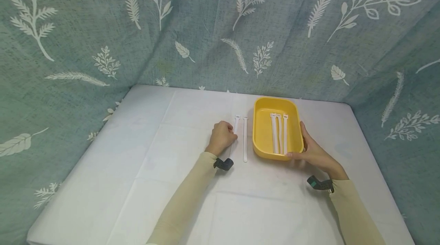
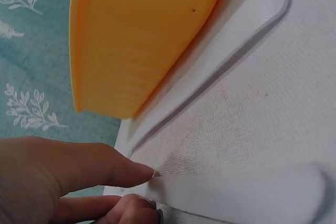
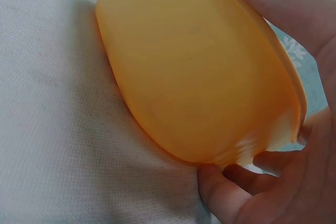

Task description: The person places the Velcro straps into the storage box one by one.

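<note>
My left hand (image 1: 221, 138) pinches a white cable strap (image 2: 241, 195) between thumb and fingers; its slotted head (image 1: 237, 117) points away from me. Just right of it, a second white strap (image 1: 245, 140) lies flat on the cloth, beside a yellow plastic tray (image 1: 262, 134). Several similar straps (image 1: 280, 134) lie lengthwise inside the tray, their heads at the far end. My right hand (image 1: 314, 153) holds the tray at its near right corner. In the right wrist view the thumb lies along the rim and the fingers (image 3: 223, 192) curl against the tray's outer wall (image 3: 194, 77).
A white cloth (image 1: 165, 153) with fold creases covers the table. Green-blue curtains (image 1: 206, 27) with white leaf prints hang behind and at both sides. Each wrist carries a small black camera (image 1: 223, 164).
</note>
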Available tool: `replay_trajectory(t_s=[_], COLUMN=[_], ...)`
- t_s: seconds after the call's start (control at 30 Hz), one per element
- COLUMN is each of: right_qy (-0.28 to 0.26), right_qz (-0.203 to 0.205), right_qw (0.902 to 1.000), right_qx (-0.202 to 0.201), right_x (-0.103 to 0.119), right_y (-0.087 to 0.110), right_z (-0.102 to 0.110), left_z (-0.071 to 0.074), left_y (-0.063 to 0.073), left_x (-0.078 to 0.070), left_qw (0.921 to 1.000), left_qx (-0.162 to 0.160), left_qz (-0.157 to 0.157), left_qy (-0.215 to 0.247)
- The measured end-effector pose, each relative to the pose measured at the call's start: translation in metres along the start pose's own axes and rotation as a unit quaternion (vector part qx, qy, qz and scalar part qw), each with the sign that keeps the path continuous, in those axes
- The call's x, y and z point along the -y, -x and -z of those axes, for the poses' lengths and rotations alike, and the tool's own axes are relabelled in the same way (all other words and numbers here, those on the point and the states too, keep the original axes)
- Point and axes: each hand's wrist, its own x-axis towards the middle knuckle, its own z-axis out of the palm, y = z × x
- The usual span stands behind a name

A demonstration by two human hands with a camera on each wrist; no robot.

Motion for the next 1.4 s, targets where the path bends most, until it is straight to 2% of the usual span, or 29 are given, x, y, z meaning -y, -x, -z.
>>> replay_trajectory(t_s=[0.13, 0.43, 0.77, 0.87, 1.03, 1.13, 1.4], right_qy=[-0.001, -0.006, -0.003, -0.002, -0.003, -0.006, -0.01], right_qz=[0.002, 0.006, 0.0, -0.001, 0.001, 0.003, 0.005], right_qw=[1.0, 1.0, 1.0, 1.0, 1.0, 1.0, 0.9999], right_qx=[0.001, 0.001, -0.003, -0.003, -0.003, -0.002, -0.001], right_x=[-0.001, 0.001, 0.002, 0.001, 0.001, 0.001, 0.001], right_y=[0.001, 0.001, 0.001, 0.001, 0.0, 0.0, 0.001], right_z=[0.0, -0.002, -0.004, -0.004, -0.003, -0.002, -0.002], left_z=[0.0, -0.003, 0.004, 0.007, 0.011, 0.013, 0.016], left_y=[0.001, 0.002, 0.001, 0.0, -0.002, -0.003, -0.005], left_x=[-0.001, -0.003, -0.002, 0.0, 0.005, 0.007, 0.01], left_qw=[1.0, 0.9995, 0.9994, 0.9993, 0.9988, 0.9976, 0.9898], left_qx=[0.001, 0.019, 0.032, 0.036, 0.041, 0.052, 0.085], left_qz=[-0.007, -0.001, 0.011, 0.003, -0.016, -0.018, 0.008], left_qy=[-0.007, -0.026, 0.0, 0.003, 0.023, 0.042, 0.114])
